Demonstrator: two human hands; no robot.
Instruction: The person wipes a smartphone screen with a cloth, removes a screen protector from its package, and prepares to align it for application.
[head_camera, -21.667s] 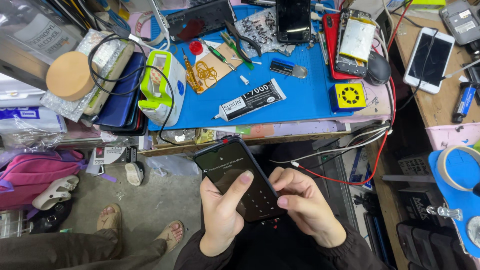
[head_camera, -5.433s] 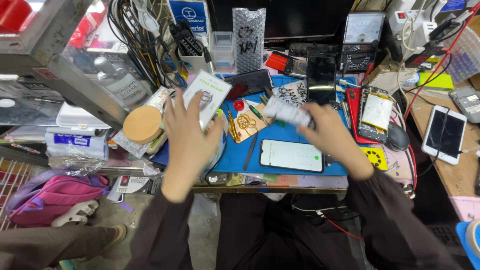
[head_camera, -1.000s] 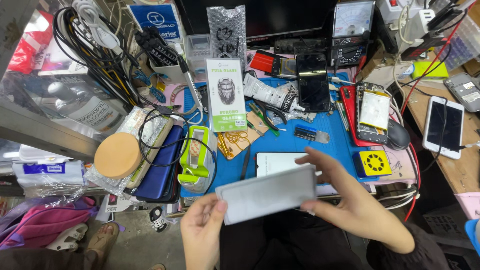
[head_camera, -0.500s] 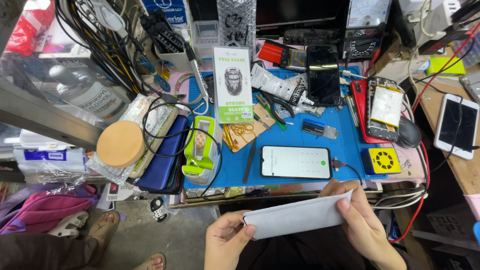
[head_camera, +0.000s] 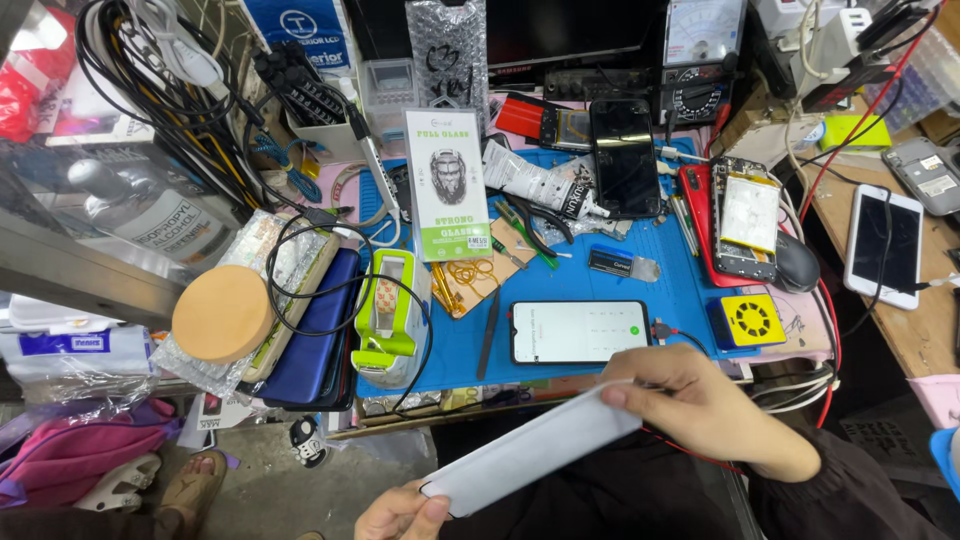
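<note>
Below the bench's front edge, both my hands hold a long white flat sleeve (head_camera: 535, 450) tilted up to the right. My left hand (head_camera: 400, 512) pinches its lower left corner at the bottom of the view. My right hand (head_camera: 705, 405) grips its upper right end. Just beyond it, a phone with a lit white screen (head_camera: 578, 331) lies flat on the blue work mat (head_camera: 660, 290) with a cable plugged into its right end. A white and green screen-protector box (head_camera: 447, 185) stands upright at the mat's back left.
A green tape dispenser (head_camera: 385, 318), tweezers (head_camera: 488, 345), a glue tube (head_camera: 540, 185), a dark phone (head_camera: 625, 155), an opened red phone (head_camera: 740, 220), a yellow square device (head_camera: 748, 320), a round tan pad (head_camera: 220, 312) and tangled black cables (head_camera: 200, 110) crowd the bench. A white phone (head_camera: 883, 245) lies on the wooden table at right.
The white sleeve has come lower and closer to me, below the bench edge, tilting more steeply. My left hand has dropped to the bottom edge of the view.
</note>
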